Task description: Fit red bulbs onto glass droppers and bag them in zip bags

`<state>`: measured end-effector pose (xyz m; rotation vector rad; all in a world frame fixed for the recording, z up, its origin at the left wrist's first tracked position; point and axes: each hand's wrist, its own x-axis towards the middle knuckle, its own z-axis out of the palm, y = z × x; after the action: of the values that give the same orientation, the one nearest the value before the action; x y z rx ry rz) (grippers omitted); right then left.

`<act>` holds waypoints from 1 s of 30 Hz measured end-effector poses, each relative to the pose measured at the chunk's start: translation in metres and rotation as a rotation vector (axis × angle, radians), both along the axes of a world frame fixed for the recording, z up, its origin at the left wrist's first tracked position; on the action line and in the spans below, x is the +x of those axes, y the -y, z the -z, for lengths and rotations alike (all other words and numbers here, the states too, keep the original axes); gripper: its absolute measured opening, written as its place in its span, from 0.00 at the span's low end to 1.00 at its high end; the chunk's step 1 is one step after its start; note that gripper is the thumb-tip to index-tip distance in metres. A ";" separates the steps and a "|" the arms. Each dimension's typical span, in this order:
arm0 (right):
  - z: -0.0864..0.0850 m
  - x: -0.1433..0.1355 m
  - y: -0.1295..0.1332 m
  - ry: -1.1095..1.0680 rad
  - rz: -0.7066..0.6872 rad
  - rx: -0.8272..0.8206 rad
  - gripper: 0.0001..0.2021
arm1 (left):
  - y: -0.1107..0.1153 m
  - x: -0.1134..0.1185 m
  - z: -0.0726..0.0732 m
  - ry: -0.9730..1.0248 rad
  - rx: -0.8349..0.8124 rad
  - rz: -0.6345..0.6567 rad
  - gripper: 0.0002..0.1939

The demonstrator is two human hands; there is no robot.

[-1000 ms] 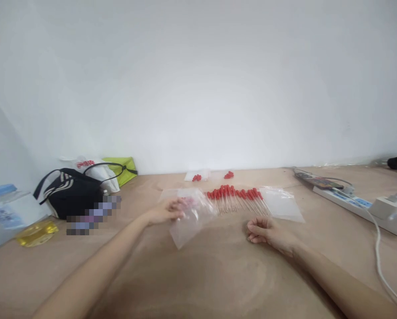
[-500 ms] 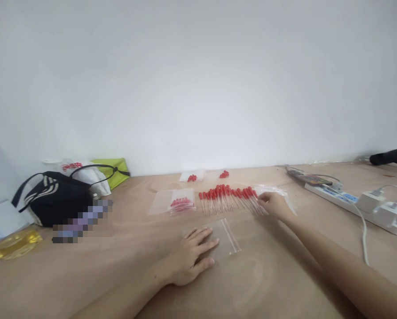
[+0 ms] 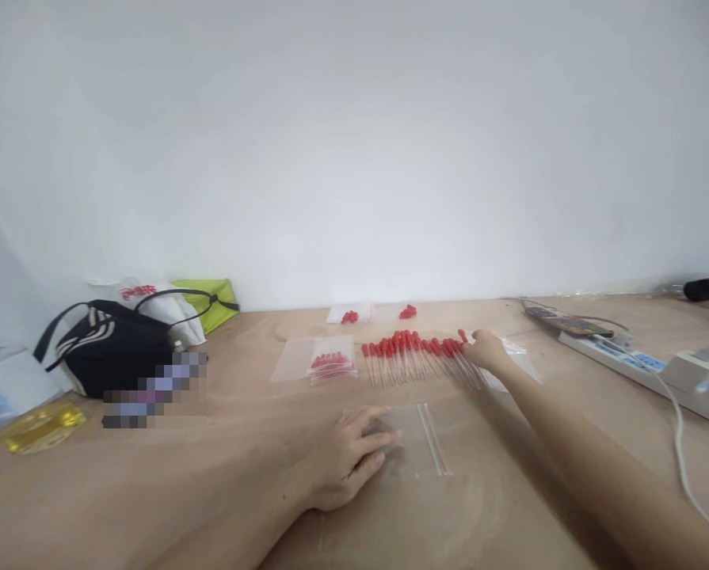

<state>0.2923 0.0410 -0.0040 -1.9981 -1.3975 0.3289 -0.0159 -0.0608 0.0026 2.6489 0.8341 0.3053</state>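
Note:
My left hand (image 3: 354, 459) lies palm down with fingers apart, pressing on a clear zip-lock bag (image 3: 410, 443) flat on the table. The bag's zip edge points to the right. At the right end of a row of glass droppers with red rubber bulbs (image 3: 405, 356), my right hand (image 3: 486, 348) is closed in a pinch. One red-bulbed dropper (image 3: 462, 336) shows at its fingertips, its bulb lifted slightly above its neighbours. The fingers partly hide the grip. Behind that hand lie clear plastic bags (image 3: 520, 360).
Filled bags with red bulbs (image 3: 330, 360) lie left of the row. Small piles of red bulbs (image 3: 349, 317) sit near the wall. A power strip (image 3: 633, 368) with white cables and a phone (image 3: 568, 322) is on the right; a black bag (image 3: 116, 356) and a yellow packet (image 3: 42, 427) are left.
My right hand has closed on a dropper at the row's right end, and its bulb has risen a little. The zip-lock bag under my left hand has slid right and turned slightly.

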 end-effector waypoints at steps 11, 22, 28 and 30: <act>0.027 -0.054 0.099 -0.808 -0.303 0.254 0.37 | 0.002 -0.005 -0.006 -0.069 -0.071 0.004 0.21; 0.031 -0.059 0.095 -0.936 -0.231 0.262 0.33 | -0.001 -0.005 -0.003 -0.028 -0.077 0.017 0.21; 0.027 -0.064 0.101 -1.160 -0.318 0.151 0.22 | -0.003 -0.002 0.000 -0.023 -0.070 0.010 0.23; 0.025 -0.062 0.103 -1.175 -0.392 0.076 0.19 | -0.004 -0.001 0.002 -0.012 -0.065 -0.001 0.24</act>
<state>0.2302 -0.0622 -0.0294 -1.0398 -0.9308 1.3290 -0.0166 -0.0572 0.0010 2.5927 0.8348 0.2580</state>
